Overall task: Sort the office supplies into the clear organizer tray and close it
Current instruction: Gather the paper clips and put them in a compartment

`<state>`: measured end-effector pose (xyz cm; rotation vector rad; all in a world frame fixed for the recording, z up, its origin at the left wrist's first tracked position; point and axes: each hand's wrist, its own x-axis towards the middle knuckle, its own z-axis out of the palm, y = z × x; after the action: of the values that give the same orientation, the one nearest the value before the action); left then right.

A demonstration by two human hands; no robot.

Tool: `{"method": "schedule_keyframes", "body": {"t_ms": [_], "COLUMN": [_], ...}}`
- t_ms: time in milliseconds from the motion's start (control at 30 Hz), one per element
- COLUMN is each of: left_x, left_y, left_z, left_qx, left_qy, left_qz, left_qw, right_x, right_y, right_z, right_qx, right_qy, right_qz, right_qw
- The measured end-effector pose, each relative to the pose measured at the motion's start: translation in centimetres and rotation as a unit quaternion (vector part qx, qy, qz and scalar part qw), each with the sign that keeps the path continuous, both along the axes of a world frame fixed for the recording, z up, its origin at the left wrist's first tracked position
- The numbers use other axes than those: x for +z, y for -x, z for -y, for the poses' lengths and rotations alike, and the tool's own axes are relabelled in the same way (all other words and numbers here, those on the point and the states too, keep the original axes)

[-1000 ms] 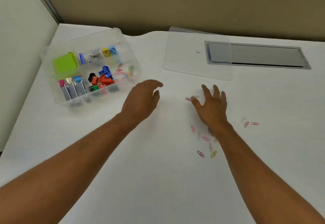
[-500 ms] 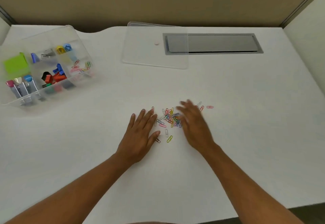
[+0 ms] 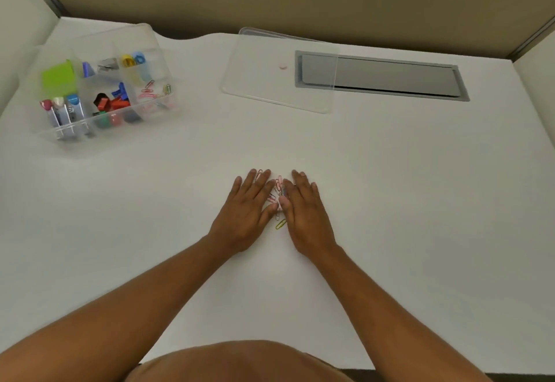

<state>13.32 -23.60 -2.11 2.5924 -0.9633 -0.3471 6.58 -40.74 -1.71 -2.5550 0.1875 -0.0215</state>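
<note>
My left hand and my right hand lie flat on the white desk, side by side, fingers straight and thumbs almost touching. Between them a small heap of coloured paper clips shows in the narrow gap; most of the heap is hidden under my palms. One yellow clip lies just below the thumbs. The clear organizer tray stands open at the far left, holding a green note block, binder clips, push pins, lead tubes and a few paper clips. Its clear lid lies flat at the back centre.
A grey cable hatch is set into the desk at the back right, partly under the lid. Partition walls close the desk at the back and both sides. The desk's front edge runs just under my forearms.
Both hands have swept inward across the desk, gathering the scattered paper clips into one tight heap between them. The gap between the hands has closed.
</note>
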Motion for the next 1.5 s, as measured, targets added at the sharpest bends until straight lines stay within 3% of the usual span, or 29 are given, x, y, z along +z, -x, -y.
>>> {"method": "schedule_keyframes", "body": {"t_ms": [67,133,267,367,467,567,700,800,900,1033,1167,1267,1400,1500], "left_x": [0.3,0.7,0.7,0.4,1.1,2.0,2.4,1.8,1.6,2.0,3.5,4.3,5.6,6.8], "left_y": [1.0,2.2,4.5,4.5,3.2,1.2,-0.7,-1.1,-1.1,-1.5,-2.2,-2.6,-3.1,-4.1], "left_z": [-1.6,-3.3,-4.8,-3.3,-0.8,0.8,1.5,1.0,0.0,-1.1,-2.6,-4.4,-6.9,-9.0], "left_qx": [0.016,0.031,0.075,0.114,0.084,0.038,-0.029,-0.063,-0.051,-0.026,0.074,0.132,0.235,0.287], "left_qy": [0.025,0.006,-0.040,0.002,0.025,0.006,-0.074,-0.002,0.007,0.009,0.090,0.155,0.265,0.320], "left_qz": [-0.014,0.007,0.062,0.062,0.043,0.044,0.078,0.114,0.119,0.095,-0.002,-0.054,-0.163,-0.199], "left_qw": [0.999,0.999,0.994,0.992,0.995,0.998,0.994,0.992,0.992,0.995,0.993,0.978,0.921,0.881], "right_x": [0.8,1.6,2.9,2.7,2.4,2.6,2.3,2.0,1.7,1.5,2.9,4.1,5.5,6.3], "right_y": [1.5,3.6,6.9,5.6,2.7,0.4,-0.5,-0.3,-0.1,0.1,-0.3,-1.2,-2.8,-4.5], "right_z": [0.7,2.3,4.0,1.9,0.3,0.4,1.2,1.1,0.6,0.3,-1.0,-2.8,-5.5,-7.8], "right_qx": [-0.024,-0.081,-0.139,-0.122,-0.108,-0.092,-0.003,0.035,0.047,0.016,-0.079,-0.179,-0.265,-0.268], "right_qy": [-0.050,-0.027,-0.098,-0.123,-0.136,-0.093,0.060,0.084,0.097,0.024,-0.100,-0.251,-0.554,-0.659], "right_qz": [0.012,0.004,-0.098,-0.048,0.014,0.010,-0.057,-0.026,0.013,0.044,0.064,0.027,-0.037,-0.071], "right_qw": [0.998,0.996,0.981,0.984,0.985,0.991,0.997,0.995,0.994,0.999,0.990,0.951,0.789,0.699]}}
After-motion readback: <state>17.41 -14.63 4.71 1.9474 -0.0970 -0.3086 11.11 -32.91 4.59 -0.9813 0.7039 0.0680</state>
